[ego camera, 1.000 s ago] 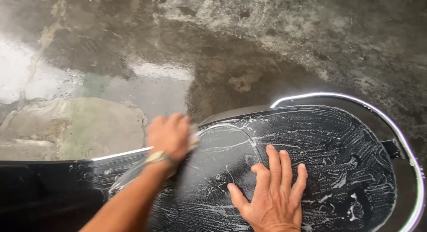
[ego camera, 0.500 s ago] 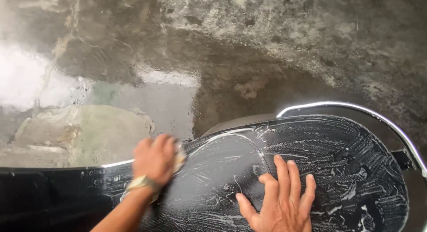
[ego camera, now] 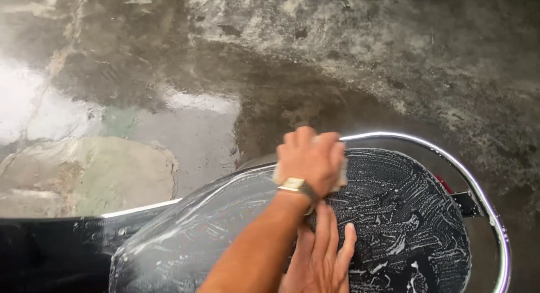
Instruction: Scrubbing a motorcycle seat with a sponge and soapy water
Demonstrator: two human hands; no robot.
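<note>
Crossing left hand (ego camera: 311, 158) over right hand (ego camera: 320, 259).

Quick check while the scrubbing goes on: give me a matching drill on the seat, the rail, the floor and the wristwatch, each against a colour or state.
Things:
1. seat
2. rail
3. floor
4. wristwatch

States:
A. shiny chrome, curved
B. wet grey concrete
C. gold, on the left hand
D. black, streaked with suds

Pairs: 1-D, 2-A, 3-B, 4-C
</note>
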